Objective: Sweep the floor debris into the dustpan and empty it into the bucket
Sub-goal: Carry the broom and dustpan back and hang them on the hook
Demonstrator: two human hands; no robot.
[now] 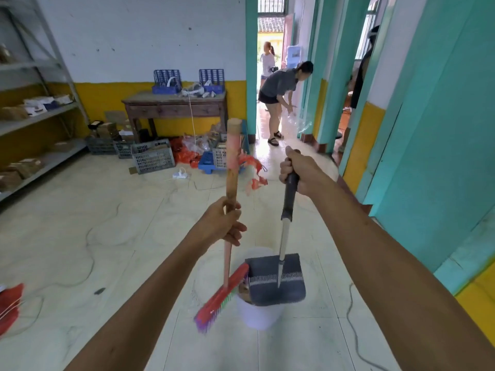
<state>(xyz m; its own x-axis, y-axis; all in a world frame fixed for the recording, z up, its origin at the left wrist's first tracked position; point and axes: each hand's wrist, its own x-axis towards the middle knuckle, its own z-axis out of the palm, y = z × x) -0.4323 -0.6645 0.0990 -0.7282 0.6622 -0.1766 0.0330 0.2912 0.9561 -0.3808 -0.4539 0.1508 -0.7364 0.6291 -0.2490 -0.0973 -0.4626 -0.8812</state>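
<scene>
My left hand [223, 222] grips the wooden handle of a broom [231, 183]; its red head with coloured bristles [218, 299] hangs just left of the bucket. My right hand [297, 174] grips the black handle of a long-handled dustpan [276, 279]. The dark grey pan is held over the mouth of a white bucket [255, 315] that stands on the tiled floor in front of me. Some brownish debris shows in the bucket beside the pan's left edge.
A small dark scrap [99, 291] lies on the floor at left, a red net bag [9, 303] at the far left edge. Crates [152, 156] and bags sit under a wooden table [174, 103]. A person [281, 97] bends in the doorway. Shelves [37, 116] line the left wall.
</scene>
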